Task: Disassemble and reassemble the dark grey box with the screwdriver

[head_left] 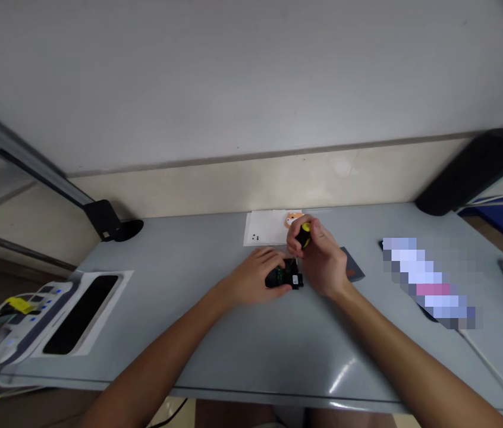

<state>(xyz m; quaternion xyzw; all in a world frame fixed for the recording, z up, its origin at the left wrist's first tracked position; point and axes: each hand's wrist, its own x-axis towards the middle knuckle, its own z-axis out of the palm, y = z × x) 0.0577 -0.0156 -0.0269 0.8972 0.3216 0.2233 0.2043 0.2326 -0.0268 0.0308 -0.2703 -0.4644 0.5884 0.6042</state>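
Observation:
My left hand point(264, 276) grips a small opened black device point(288, 278) from its left side, thumb and fingers around it. Green circuit-board parts and a small white label show on this device, which lies on the desk. In my right hand point(323, 255) is a screwdriver point(305, 233) with a black and yellow handle, held upright with its shaft down toward the device. The screwdriver's tip is too small to make out. Just behind my hands is a white sheet point(269, 229) with several tiny dark screws point(255, 237) on it.
A dark grey flat case point(353, 265) lies right of my right hand. Farther right is a lit phone point(425, 282), blurred out, with a white cable. A power strip point(40, 324) and a black panel on white paper point(82, 315) stand left. The wall point(251, 184) bounds the grey desk point(251, 351).

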